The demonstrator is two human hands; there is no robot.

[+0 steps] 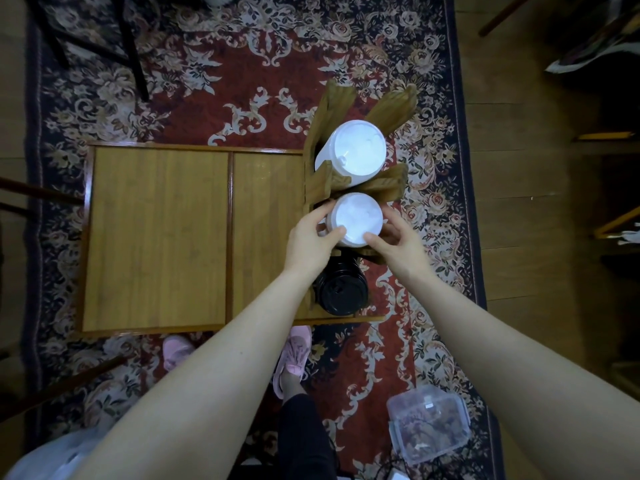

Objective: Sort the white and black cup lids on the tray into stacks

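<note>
Both the left hand (311,239) and right hand (398,242) grip the middle white lid stack (356,218) at the worktop's (159,237) right edge, likely to square it.

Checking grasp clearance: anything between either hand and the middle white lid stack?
Nothing visible. The left hand and right hand already grip the middle white lid stack from both sides, fingers on its rim. The wooden dividers stand behind it, the black lid stack in front; neither lies between hands and stack.
</note>
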